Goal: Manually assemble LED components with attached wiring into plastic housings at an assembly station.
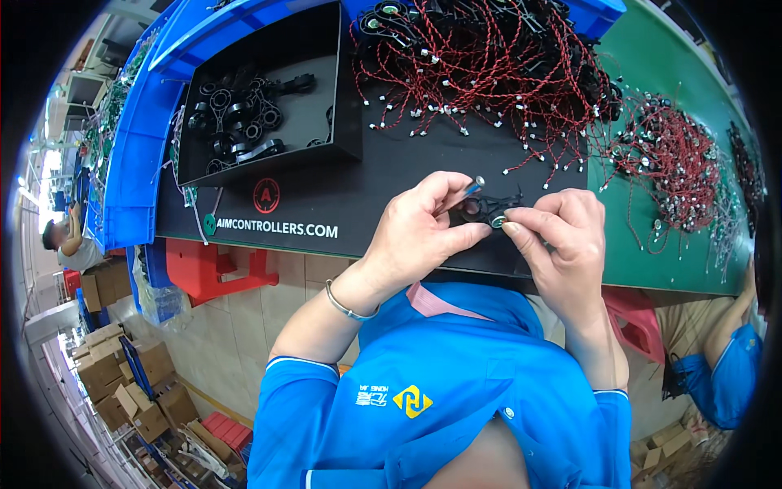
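Observation:
My left hand (pixel 419 222) is closed around a black plastic part (pixel 489 204) above the dark mat. Tucked in the same hand is a thin pen-like tool (pixel 472 187) with a metallic end, pointing up and to the right. From the other side my right hand (pixel 564 240) pinches a small round silver-and-green piece (pixel 498 221) between thumb and forefinger, against the black part. Fingertips partly cover both pieces, so I cannot tell whether the round piece is seated in the black part.
Ahead on the left, a black open box (pixel 346 122) holds several black ring-shaped parts (pixel 244 114). Heaps of red-and-black twisted wires (pixel 489 73) with white connectors lie ahead, another wire pile (pixel 676 163) on the green mat (pixel 652 265). A blue bin (pixel 134 163) stands left; a co-worker's arm (pixel 737 310) shows right.

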`<state>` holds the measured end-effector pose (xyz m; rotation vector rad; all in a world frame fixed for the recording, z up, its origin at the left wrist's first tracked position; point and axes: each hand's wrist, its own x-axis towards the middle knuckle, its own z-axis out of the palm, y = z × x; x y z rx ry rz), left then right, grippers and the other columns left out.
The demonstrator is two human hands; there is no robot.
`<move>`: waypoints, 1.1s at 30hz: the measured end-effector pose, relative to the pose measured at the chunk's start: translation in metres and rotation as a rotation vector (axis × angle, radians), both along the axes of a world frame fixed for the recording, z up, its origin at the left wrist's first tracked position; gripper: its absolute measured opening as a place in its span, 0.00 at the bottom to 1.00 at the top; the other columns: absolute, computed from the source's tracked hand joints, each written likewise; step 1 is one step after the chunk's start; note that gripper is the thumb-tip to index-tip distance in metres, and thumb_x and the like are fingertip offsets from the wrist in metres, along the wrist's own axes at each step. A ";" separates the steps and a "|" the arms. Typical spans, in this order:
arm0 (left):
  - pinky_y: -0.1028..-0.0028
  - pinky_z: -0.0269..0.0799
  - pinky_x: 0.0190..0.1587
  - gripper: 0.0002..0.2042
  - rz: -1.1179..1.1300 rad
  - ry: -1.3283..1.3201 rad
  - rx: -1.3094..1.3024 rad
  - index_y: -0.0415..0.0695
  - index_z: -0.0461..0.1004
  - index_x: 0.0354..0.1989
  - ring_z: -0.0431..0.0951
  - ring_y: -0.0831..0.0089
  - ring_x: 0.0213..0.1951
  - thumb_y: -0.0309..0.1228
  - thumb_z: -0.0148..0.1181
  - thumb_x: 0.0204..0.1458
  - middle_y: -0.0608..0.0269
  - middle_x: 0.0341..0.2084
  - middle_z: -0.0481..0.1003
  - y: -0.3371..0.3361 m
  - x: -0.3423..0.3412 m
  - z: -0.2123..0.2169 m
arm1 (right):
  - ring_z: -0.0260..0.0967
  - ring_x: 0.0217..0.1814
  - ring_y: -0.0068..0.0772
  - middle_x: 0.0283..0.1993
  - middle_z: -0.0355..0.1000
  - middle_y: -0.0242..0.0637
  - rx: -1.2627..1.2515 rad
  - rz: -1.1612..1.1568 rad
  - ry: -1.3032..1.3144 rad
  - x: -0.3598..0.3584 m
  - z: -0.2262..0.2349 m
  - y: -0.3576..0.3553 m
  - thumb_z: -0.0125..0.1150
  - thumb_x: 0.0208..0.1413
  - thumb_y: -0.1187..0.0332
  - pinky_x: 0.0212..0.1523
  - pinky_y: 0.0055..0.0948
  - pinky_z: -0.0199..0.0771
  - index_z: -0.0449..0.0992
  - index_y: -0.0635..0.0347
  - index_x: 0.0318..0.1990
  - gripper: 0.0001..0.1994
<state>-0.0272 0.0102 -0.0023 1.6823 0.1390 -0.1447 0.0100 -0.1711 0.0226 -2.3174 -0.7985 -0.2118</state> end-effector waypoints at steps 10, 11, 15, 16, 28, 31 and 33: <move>0.89 0.56 0.23 0.20 -0.068 0.073 -0.051 0.37 0.71 0.46 0.57 0.94 0.22 0.22 0.65 0.41 0.78 0.25 0.68 -0.012 0.000 -0.003 | 0.62 0.39 0.35 0.29 0.66 0.30 -0.047 0.043 -0.115 0.002 -0.005 0.000 0.66 0.36 0.69 0.50 0.41 0.57 0.77 0.53 0.25 0.05; 0.89 0.56 0.23 0.20 -0.066 0.075 -0.051 0.37 0.71 0.46 0.57 0.94 0.22 0.22 0.65 0.41 0.78 0.25 0.68 -0.012 0.000 -0.003 | 0.62 0.39 0.35 0.29 0.66 0.30 -0.047 0.045 -0.114 0.001 -0.005 0.000 0.66 0.36 0.69 0.50 0.41 0.57 0.77 0.53 0.25 0.05; 0.89 0.56 0.23 0.20 -0.093 0.071 -0.037 0.38 0.72 0.46 0.57 0.93 0.22 0.23 0.66 0.41 0.78 0.25 0.69 -0.013 0.000 -0.003 | 0.62 0.38 0.35 0.27 0.66 0.29 -0.056 0.053 -0.100 0.001 -0.007 -0.002 0.65 0.37 0.70 0.49 0.39 0.57 0.77 0.54 0.25 0.05; 0.89 0.56 0.23 0.20 -0.103 0.059 -0.006 0.39 0.72 0.45 0.57 0.92 0.22 0.23 0.66 0.41 0.78 0.26 0.69 -0.013 0.001 -0.003 | 0.62 0.37 0.35 0.26 0.66 0.29 -0.055 0.051 -0.087 0.001 -0.008 -0.002 0.65 0.37 0.70 0.48 0.39 0.57 0.77 0.54 0.25 0.05; 0.87 0.55 0.23 0.19 -0.101 0.035 -0.099 0.37 0.72 0.45 0.56 0.90 0.22 0.25 0.66 0.43 0.77 0.24 0.66 -0.011 -0.004 0.001 | 0.62 0.37 0.35 0.26 0.66 0.29 -0.066 0.067 -0.103 -0.002 -0.005 -0.001 0.65 0.38 0.71 0.46 0.38 0.58 0.76 0.54 0.24 0.04; 0.87 0.54 0.23 0.16 -0.092 0.086 -0.219 0.36 0.72 0.44 0.56 0.90 0.22 0.24 0.63 0.45 0.77 0.23 0.65 -0.009 -0.003 -0.003 | 0.63 0.37 0.34 0.26 0.67 0.29 -0.064 0.100 -0.130 -0.001 -0.005 -0.001 0.64 0.38 0.72 0.48 0.39 0.58 0.76 0.55 0.26 0.05; 0.88 0.54 0.23 0.15 -0.081 0.099 -0.219 0.36 0.72 0.43 0.57 0.91 0.22 0.23 0.63 0.45 0.78 0.23 0.65 -0.007 -0.004 -0.004 | 0.64 0.36 0.33 0.26 0.67 0.30 -0.069 0.108 -0.104 0.000 -0.002 -0.003 0.64 0.38 0.72 0.48 0.39 0.59 0.75 0.55 0.27 0.06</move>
